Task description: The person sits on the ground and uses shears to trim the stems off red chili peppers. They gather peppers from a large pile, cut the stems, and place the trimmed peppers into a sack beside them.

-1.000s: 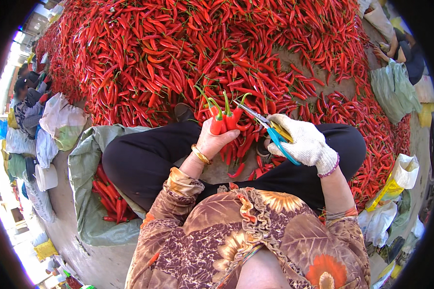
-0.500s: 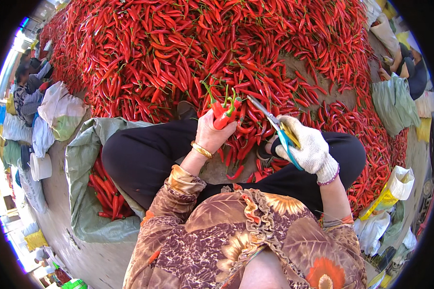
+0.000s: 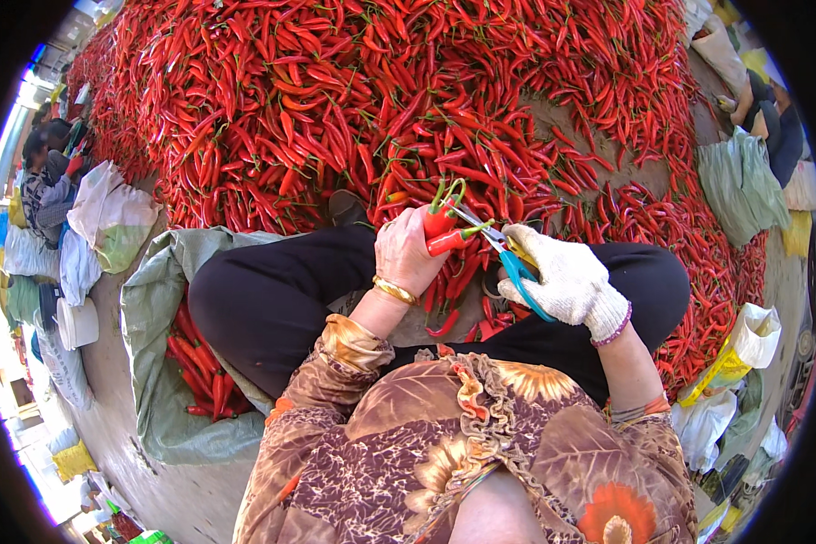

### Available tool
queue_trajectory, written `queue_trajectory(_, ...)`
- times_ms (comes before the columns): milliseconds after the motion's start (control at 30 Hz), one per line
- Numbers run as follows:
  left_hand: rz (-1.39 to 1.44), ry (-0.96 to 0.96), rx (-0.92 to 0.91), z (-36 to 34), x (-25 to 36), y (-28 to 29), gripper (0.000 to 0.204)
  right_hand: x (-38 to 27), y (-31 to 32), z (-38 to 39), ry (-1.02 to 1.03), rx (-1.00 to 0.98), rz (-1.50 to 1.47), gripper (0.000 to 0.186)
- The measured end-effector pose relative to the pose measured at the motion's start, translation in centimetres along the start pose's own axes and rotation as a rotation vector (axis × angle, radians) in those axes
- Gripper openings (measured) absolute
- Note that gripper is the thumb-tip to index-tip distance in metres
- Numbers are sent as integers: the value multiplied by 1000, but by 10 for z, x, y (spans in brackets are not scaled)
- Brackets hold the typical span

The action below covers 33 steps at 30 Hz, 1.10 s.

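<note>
My left hand (image 3: 403,254), bare with a gold bangle, holds a small bunch of red chillies (image 3: 445,242) by their bodies, green stems sticking up. My right hand (image 3: 567,281), in a white knitted glove, grips scissors (image 3: 519,275) with blue and yellow handles; their blades reach in among the stems. Beyond both hands lies a big heap of red chillies (image 3: 317,91), reaching down between my crossed, black-trousered legs. Beside my left knee, a green woven sack (image 3: 150,317) lies open with chillies inside.
At the left, two people (image 3: 50,186) sit among filled sacks (image 3: 109,213) and a white bucket (image 3: 77,317). Another person (image 3: 771,127) is at the right beside a green sack (image 3: 739,186). A white-and-yellow bag (image 3: 739,349) stands at my lower right.
My left hand has turned and shifted right, bringing the chilli bunch closer to the scissors. My right hand has tilted slightly, and the blades now sit among the stems.
</note>
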<state>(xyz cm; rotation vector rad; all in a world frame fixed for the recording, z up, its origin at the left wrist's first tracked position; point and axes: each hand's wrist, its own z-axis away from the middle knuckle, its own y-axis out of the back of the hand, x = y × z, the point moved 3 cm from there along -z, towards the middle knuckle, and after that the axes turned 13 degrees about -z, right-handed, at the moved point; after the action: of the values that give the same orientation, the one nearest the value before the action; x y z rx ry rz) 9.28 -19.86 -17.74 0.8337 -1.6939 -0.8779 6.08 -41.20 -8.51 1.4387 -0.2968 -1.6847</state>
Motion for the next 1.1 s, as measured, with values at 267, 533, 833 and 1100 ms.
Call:
queue_trajectory(267,-225,-171,78,2,-4,-5,43,4,-1,-5,86,-20,27,59)
queue_trajectory(533,121,66,-6,-6,-3,7,30,8,-2,-5,24,182,-216,52)
queue_trajectory(833,174,322,-139,-9,-20,0,37,0,-4,3,83,5,-188,74)
queue_trajectory(1100,183,310,-204,-4,-13,-8,37,0,-9,-4,58,30,-96,68)
